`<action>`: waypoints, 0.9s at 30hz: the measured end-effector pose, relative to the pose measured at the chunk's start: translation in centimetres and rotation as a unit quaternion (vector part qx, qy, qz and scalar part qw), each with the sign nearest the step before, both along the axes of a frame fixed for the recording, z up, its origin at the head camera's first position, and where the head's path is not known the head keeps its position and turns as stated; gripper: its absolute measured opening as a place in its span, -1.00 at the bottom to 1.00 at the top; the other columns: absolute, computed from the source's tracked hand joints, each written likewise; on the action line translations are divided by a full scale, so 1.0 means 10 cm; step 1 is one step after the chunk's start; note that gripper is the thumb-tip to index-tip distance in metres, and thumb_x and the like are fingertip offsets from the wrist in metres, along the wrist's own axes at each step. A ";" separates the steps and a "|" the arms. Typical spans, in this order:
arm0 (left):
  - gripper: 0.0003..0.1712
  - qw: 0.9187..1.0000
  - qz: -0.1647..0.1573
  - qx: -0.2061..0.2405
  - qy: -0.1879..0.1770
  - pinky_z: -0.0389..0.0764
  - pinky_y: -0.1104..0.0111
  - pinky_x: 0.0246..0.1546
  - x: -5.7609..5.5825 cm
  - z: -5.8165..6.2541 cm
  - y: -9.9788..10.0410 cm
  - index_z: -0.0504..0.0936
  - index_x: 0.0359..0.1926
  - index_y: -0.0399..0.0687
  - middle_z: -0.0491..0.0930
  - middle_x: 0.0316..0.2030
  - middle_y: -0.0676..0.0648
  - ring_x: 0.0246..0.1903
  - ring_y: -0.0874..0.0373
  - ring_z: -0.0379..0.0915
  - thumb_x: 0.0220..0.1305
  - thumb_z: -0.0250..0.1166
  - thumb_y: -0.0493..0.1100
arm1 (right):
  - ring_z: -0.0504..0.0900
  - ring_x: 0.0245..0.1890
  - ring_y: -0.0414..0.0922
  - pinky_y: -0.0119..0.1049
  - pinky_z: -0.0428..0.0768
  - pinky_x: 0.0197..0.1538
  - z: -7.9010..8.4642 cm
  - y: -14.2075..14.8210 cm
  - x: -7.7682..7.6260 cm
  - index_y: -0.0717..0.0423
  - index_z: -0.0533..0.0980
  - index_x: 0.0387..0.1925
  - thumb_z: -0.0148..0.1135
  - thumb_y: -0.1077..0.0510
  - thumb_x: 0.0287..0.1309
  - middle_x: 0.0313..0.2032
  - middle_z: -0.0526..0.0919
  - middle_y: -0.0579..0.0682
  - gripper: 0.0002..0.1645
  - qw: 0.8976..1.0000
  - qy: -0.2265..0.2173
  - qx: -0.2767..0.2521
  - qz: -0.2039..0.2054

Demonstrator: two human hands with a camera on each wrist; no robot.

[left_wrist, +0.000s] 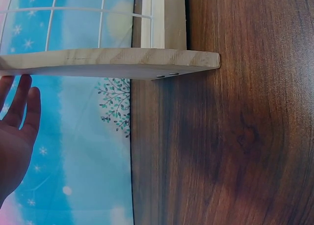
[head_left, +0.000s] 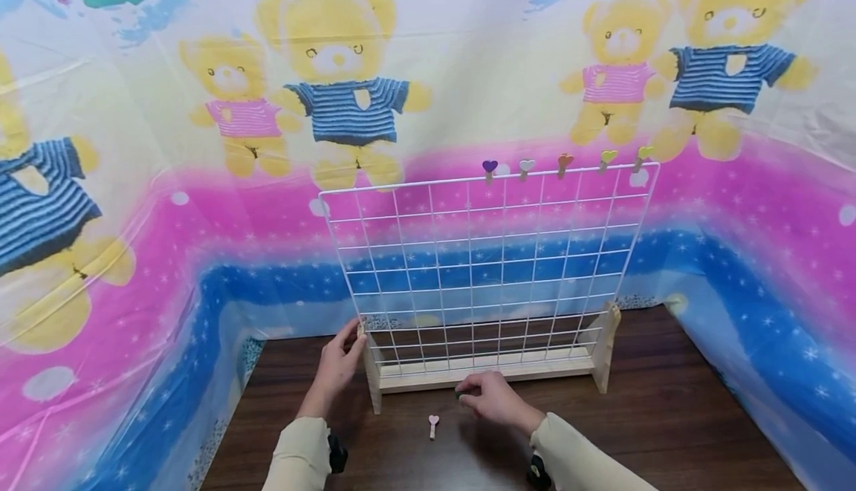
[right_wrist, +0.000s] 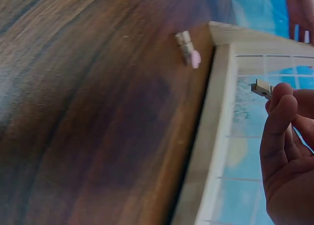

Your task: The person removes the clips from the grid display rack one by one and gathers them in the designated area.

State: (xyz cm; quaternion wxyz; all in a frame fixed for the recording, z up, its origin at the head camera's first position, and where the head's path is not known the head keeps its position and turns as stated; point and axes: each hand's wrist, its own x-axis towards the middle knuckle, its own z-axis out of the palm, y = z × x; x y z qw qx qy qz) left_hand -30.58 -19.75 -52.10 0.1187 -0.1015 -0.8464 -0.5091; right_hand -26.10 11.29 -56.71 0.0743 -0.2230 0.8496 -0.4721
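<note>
My right hand (head_left: 493, 400) pinches a small wooden clothespin (right_wrist: 261, 89) between thumb and fingers, in front of the grid's lower edge. A dark green bit of it shows at the fingertips in the head view; most of its front is hidden. My left hand (head_left: 337, 361) touches the left wooden upright (head_left: 371, 372) of the stand, its fingers fairly straight against the outer side in the left wrist view. The white wire grid (head_left: 469, 264) stands upright in this wooden base. On the table between my hands lies a clothespin with a pink heart (head_left: 433, 426).
Along the grid's top wire, toward the right, sit heart clothespins: purple (head_left: 490, 167), white (head_left: 527, 167), orange (head_left: 565, 163) and yellow-green (head_left: 608, 157). A bear-print cloth (head_left: 461, 90) hangs behind and beside the dark wooden table (head_left: 675, 417).
</note>
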 end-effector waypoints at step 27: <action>-0.50 1.000 -0.002 0.004 0.000 0.51 0.00 -0.06 -0.01 -0.01 -0.01 0.34 0.31 -0.19 0.48 0.08 -0.34 0.02 -0.17 0.45 0.40 0.11 -0.17 | 0.46 -0.79 -0.27 -0.40 0.45 -0.66 -0.49 -0.18 -0.06 0.24 0.61 -0.31 0.27 0.37 0.07 -0.62 0.58 -0.09 -0.90 0.999 -0.048 -0.006 -0.014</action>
